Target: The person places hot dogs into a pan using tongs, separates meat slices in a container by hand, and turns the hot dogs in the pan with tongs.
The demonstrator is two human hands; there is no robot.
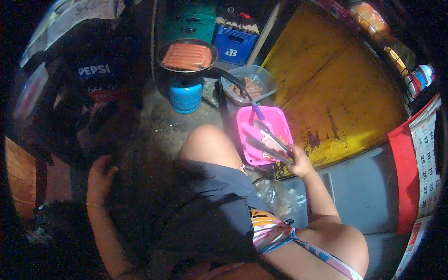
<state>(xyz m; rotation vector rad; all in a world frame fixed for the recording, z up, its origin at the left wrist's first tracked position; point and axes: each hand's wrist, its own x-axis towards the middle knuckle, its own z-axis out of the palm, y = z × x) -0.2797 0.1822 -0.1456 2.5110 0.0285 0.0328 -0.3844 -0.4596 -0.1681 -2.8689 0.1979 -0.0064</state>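
My right hand (300,161) is closed round the handle end of metal tongs (272,144), whose tips lie over a pink tray (249,122). My left hand (101,175) hangs at the left over a dark area, its fingers apart and holding nothing. Several red sausages (187,57) lie side by side in a black frying pan (215,54) above a blue gas canister (185,98). Beside the pan, a clear plastic container (269,84) holds more sausages (252,87). A utensil with a purple-blue handle (257,111) reaches from the container to the tray.
Behind the pan are a green crate (190,22) and a blue crate (234,45). A yellow stained panel (340,88) stands at the right, near a calendar (427,158). A clear plastic bag (281,198) lies below the tray. Dark PEPSI-marked material (93,70) is at left.
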